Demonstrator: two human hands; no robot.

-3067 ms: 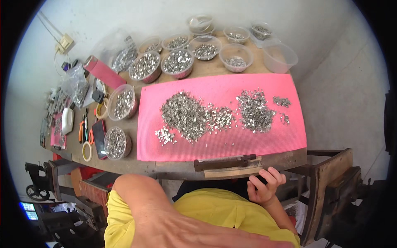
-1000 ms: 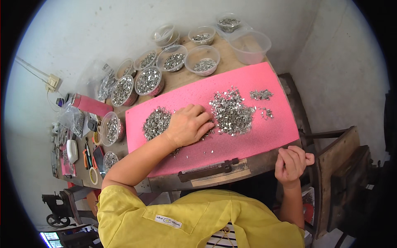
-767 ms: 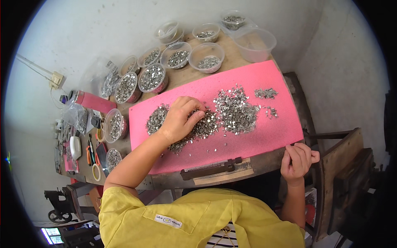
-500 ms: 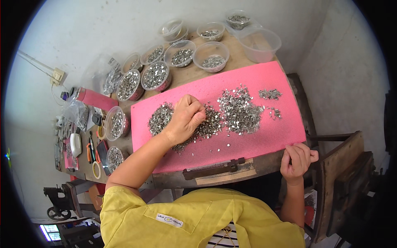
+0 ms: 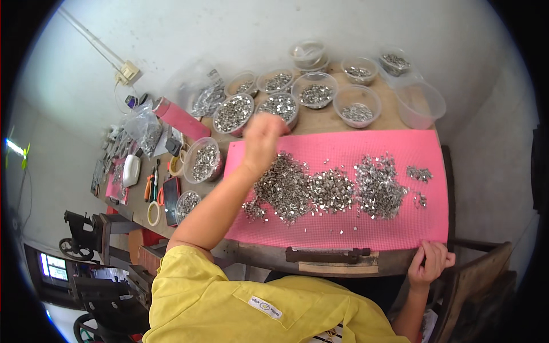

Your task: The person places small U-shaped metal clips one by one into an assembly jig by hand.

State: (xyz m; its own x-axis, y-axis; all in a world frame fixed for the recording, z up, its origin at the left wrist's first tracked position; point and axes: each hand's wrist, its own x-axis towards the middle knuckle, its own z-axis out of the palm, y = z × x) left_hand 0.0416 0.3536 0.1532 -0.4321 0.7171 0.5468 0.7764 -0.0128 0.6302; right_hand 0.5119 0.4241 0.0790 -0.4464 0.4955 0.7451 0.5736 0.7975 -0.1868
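My left hand (image 5: pixel 263 143), blurred by motion, is closed above the far left edge of the pink mat (image 5: pixel 286 231). Its fingers reach in front of a round clear tub (image 5: pixel 278 107) of small silvery metal pieces; what they hold, if anything, is hidden. On the mat lie a large heap of metal pieces (image 5: pixel 286 188), a middle heap (image 5: pixel 331 190) and another big heap (image 5: pixel 378 188). Two small clusters (image 5: pixel 419 174) sit farther right. My right hand (image 5: pixel 430 264) rests with curled fingers at the mat's near right corner, with nothing visible in it.
Several more tubs (image 5: pixel 357 111) of metal pieces stand along the table's back, near an unfilled clear tub (image 5: pixel 422 108). At left are a pink bottle (image 5: pixel 182 117), a phone (image 5: pixel 171 200), tape rolls (image 5: pixel 154 214), plastic bags and hand tools. A wooden chair (image 5: pixel 480 280) stands at right.
My left hand has lifted off the heaps and moved away toward the tubs, uncovering the large left heap. The view has shifted, while my right hand stays at the mat's corner.
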